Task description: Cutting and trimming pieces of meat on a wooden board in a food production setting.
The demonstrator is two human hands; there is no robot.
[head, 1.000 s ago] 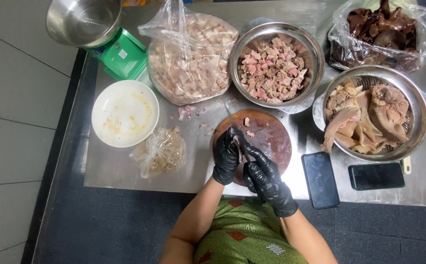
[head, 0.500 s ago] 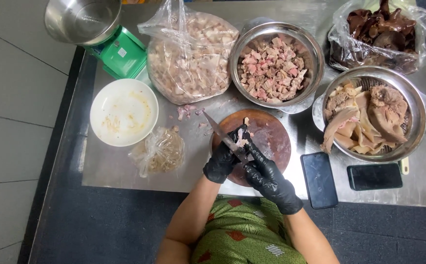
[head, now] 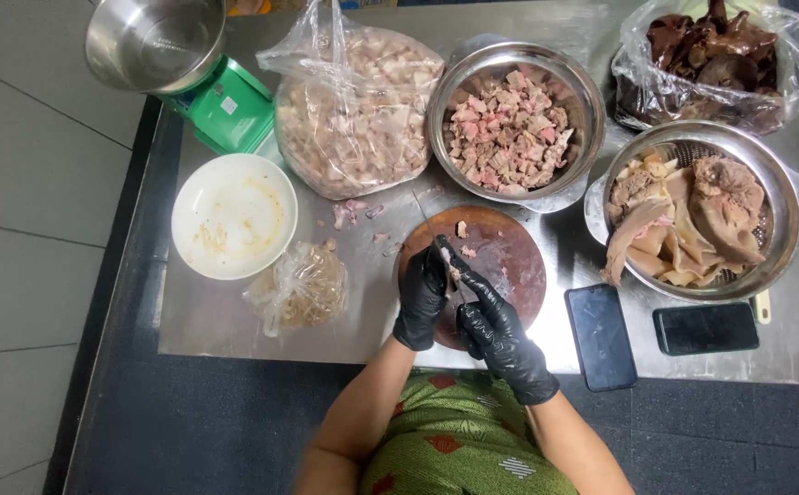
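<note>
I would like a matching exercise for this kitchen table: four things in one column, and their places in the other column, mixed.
Things:
1. white bowl
2. round cutting board
3. two phones
4. green scale

Places:
A. under the gloved hands
B. far left corner of the table, carrying a steel bowl
C. right of the board, near the table's front edge
D. left side, beside a crumpled plastic bag

Pairs: 1-D, 2-A, 3-C, 4-B

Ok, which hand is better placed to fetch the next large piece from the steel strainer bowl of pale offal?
Right, probably. The steel strainer bowl sits right of the round wooden chopping board, on the side of the right hand; the left hand would have to cross over.
</note>
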